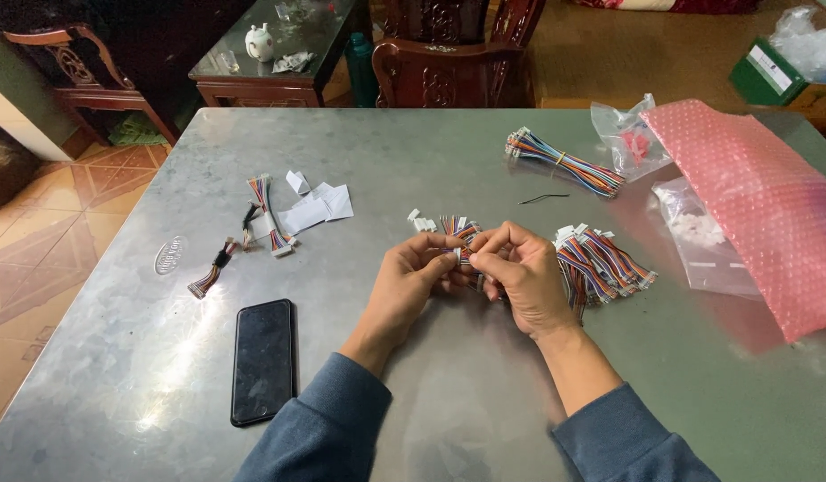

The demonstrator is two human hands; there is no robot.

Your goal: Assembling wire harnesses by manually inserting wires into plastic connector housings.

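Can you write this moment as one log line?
left hand: pinching wire bundle | right hand: pinching it too | phone: lying nearby

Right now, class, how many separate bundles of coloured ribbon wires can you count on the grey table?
5: one in both hands, a pile right of them, one tied bundle far right, two small ones left. More may hide under the hands.

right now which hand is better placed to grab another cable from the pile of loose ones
Right. The right hand sits directly beside the pile, while the left hand is on the far side of the held cable. Both are busy on it, so one must let go first.
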